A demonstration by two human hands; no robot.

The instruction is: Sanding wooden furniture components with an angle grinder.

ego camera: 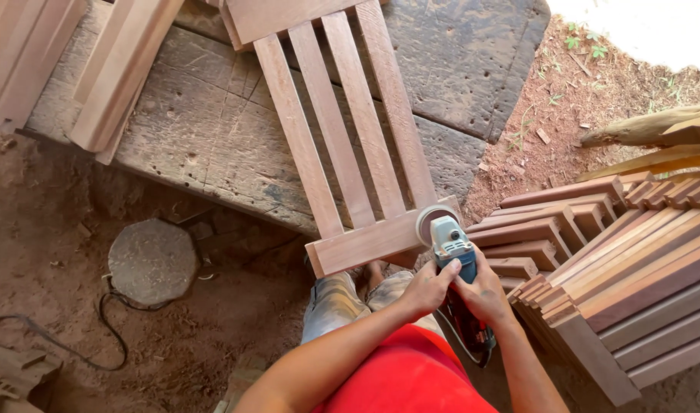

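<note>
Slatted wood frame (342, 130) lies on rough plank worktop (204, 130), near end overhanging; looks rigid and fairly heavy, best gripped at its cross rail. Angle grinder (451, 252), disc on rail's right end, looks compact, stiff and prob. vibrating, so hold by body. Left hand (426, 289) and right hand (483, 294) both wrapped round body, forearms converging, w/ stacked frames (617, 268) at right.
</note>
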